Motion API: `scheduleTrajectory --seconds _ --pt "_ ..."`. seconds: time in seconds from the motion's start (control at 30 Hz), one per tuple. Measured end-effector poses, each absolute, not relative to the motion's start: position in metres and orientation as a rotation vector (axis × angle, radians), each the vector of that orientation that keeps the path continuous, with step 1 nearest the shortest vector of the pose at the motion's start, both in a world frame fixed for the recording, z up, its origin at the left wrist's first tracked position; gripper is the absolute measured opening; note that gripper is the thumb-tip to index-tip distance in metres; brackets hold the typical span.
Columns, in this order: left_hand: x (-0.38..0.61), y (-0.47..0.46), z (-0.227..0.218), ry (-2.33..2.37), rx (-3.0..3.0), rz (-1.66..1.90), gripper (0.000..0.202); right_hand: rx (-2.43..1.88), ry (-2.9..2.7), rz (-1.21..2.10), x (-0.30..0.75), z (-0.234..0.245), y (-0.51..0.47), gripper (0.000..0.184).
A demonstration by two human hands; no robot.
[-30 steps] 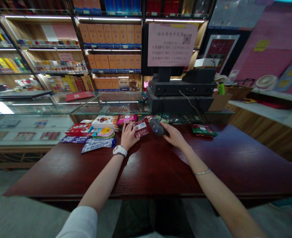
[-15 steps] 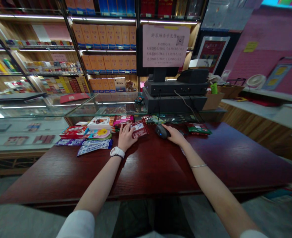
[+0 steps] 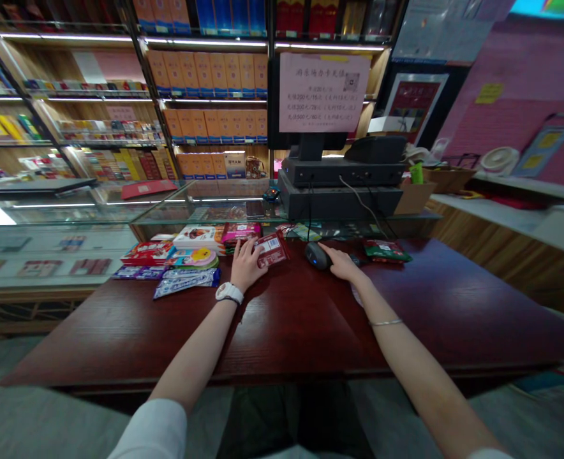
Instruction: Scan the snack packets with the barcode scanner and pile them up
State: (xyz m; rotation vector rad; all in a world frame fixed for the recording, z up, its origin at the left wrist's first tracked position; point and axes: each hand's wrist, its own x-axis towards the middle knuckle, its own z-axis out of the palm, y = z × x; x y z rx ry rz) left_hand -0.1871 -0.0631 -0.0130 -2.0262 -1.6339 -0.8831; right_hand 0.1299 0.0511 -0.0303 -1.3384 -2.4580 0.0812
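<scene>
Right now, your left hand (image 3: 247, 266) has fingers apart, touching red snack packet (image 3: 272, 250); right hand (image 3: 344, 264) has fingers together on black handheld scanner (image 3: 317, 255), grip unclear. Snack packets (image 3: 148, 254) lie left; cardboard box (image 3: 413, 197) sits beside till (image 3: 339, 194), upper right.

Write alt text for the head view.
A person's left hand rests beside a red snack packet and their right hand sits on a black computer mouse on a dark red counter. Snack packets lie to the left, before a glass display case.

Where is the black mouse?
In the head view, the black mouse sits on the dark red table, touching the right hand, beside a red snack packet.
</scene>
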Motion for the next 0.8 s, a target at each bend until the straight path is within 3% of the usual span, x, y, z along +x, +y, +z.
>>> scheduleTrajectory --seconds 0.4,0.8 --pt "-0.177 -0.069 -0.006 -1.489 -2.172 -0.867 0.042 -0.853 -2.147 -0.012 0.088 -0.001 0.013 0.052" --pt "-0.164 -0.075 0.000 -1.351 -2.318 -0.727 0.041 -0.827 -2.283 -0.023 0.071 0.005 0.004 0.061"
